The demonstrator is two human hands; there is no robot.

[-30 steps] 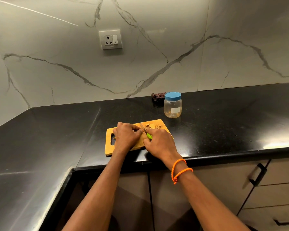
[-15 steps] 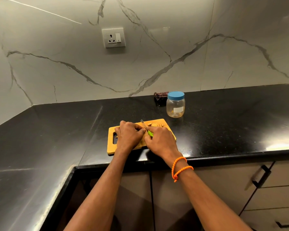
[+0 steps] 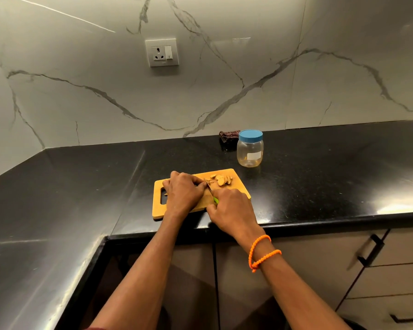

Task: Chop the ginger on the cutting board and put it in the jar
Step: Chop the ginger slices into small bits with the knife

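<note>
Under veined marble wall [image 3: 224, 86], glossy black counter [image 3: 320, 177], perhaps granite.

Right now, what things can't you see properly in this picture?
In the head view:
- The uncut ginger: hidden under the left hand; only the cut ginger slices show.
- The knife: its green handle is mostly covered by the right hand.
- The jar: too small to tell whether anything is inside; its label can't be read.
- The dark cloth: partly behind the jar.
- The cutting board: its middle is covered by both hands.
</note>
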